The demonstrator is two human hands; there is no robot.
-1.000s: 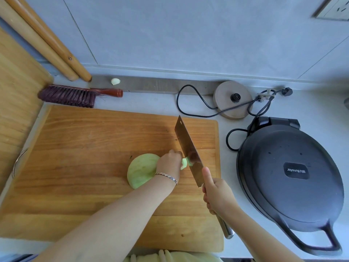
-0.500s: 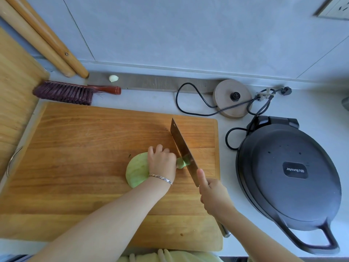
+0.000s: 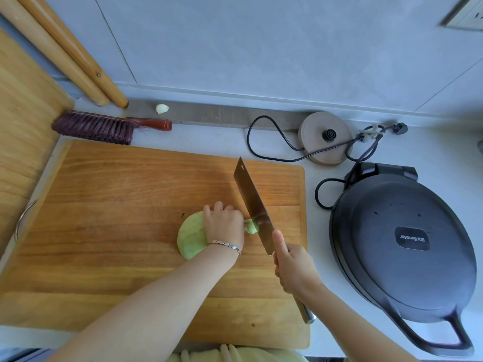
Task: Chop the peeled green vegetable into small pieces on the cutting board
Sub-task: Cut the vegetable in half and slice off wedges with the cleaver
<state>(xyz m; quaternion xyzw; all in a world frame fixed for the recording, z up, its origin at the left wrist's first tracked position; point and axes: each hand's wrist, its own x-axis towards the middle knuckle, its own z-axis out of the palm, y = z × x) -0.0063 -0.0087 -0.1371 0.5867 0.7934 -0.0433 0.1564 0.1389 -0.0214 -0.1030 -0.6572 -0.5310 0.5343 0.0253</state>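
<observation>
Now the peeled green vegetable (image 3: 192,236) lies right of the cutting board's (image 3: 117,205) middle, beneath the left hand (image 3: 223,226), whose curled fingers hold it down. The right hand (image 3: 292,267) grips a cleaver (image 3: 252,205), blade at the vegetable's right end.

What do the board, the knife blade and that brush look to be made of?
The cutting board looks like wood, smooth and honey-coloured: grain stripes run along it. The knife blade seems metal, probably steel: grey with a sheen. The brush has dark bristles, fibre unclear, and a glossy reddish handle, perhaps lacquered wood.
</observation>
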